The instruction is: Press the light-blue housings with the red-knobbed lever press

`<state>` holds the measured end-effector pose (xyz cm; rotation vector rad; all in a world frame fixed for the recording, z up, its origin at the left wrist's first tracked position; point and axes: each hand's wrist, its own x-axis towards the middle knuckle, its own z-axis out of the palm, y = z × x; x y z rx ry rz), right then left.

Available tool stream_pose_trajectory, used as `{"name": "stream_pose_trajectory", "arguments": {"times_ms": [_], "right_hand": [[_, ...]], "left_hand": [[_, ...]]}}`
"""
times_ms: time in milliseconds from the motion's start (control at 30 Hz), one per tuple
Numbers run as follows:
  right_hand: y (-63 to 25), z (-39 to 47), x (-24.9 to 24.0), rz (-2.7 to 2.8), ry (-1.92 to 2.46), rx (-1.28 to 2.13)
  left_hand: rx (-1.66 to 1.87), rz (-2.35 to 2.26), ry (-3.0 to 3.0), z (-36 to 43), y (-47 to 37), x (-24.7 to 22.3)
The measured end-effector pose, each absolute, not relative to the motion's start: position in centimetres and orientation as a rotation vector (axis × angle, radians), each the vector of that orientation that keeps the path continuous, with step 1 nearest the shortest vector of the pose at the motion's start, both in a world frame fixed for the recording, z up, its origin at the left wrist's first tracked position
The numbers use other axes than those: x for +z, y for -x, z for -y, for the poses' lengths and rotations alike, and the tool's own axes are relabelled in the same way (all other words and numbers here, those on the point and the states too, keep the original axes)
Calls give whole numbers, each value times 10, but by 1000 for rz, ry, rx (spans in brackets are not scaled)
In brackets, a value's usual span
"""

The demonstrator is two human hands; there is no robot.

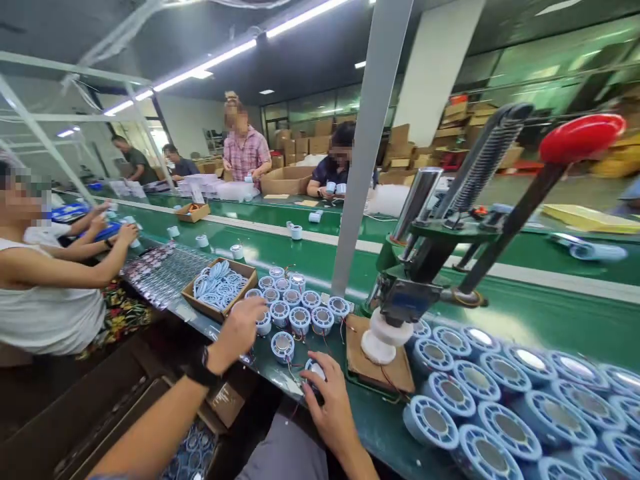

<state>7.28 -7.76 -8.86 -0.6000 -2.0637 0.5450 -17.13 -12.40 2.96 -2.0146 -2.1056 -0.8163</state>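
Note:
My left hand (240,337), with a dark band on its wrist, is over the near end of a group of round light-blue parts (300,320), its fingers at the leftmost one. What those curled fingers hold, if anything, is hidden. Close to the bench's front edge, my right hand (327,393) has its thumb and fingers around a round part (316,371). Between the hands stands a single blue-rimmed part (283,347) with thin wires. Right of my right hand is a hand press (407,293) with a red-knobbed lever and a white round block over a brown board (355,350).
A cardboard box of light-blue rings (220,287) lies at the left. Many blue-rimmed parts (485,400) fill the right side. A grey post (367,147) rises behind the group. A co-worker (45,280) sits at the left; others work across the green bench (280,247).

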Motion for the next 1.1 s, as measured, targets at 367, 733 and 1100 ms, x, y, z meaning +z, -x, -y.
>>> {"name": "stream_pose_trajectory", "arguments": {"times_ms": [367,733,1100], "right_hand": [[-71,87,-85,1962,770,892],[-86,85,-72,1928,823,927],[-171,102,-82,1822,962,702]], "left_hand": [[-791,2550,1679,45,259,63],[-1085,2282,1541,78,213,77],[-1168,1918,2484,134,53,-58]]}}
